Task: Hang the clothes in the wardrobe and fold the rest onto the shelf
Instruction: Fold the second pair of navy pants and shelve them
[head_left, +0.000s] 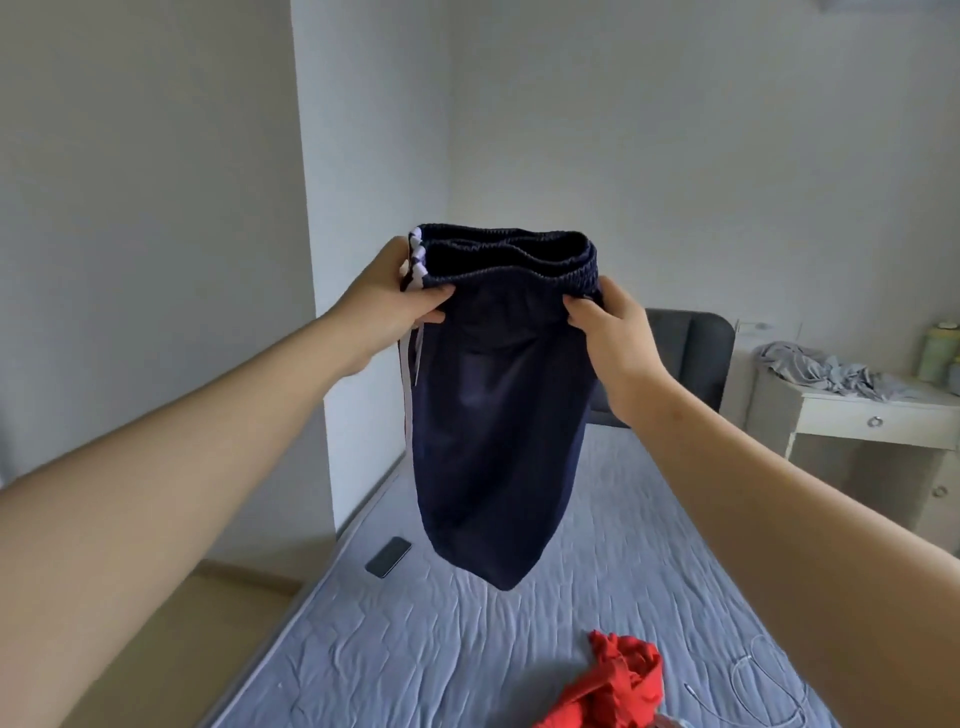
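Observation:
A pair of navy shorts (493, 426) with white side stripes and an elastic waistband hangs in the air above the bed, folded in half lengthwise. My left hand (400, 296) pinches the striped left end of the waistband. My right hand (608, 327) grips the right end. The hem points down, clear of the mattress. A crumpled red garment (618, 686) lies on the bed near its front edge, below my right arm.
The bed (415, 639) has a wrinkled blue-grey cover and a dark headboard (691, 353). A dark phone (388, 557) lies near its left edge, a white cable (748, 691) at the right. A white bedside table (878, 415) at the right carries grey crumpled cloth (815, 369) and jars.

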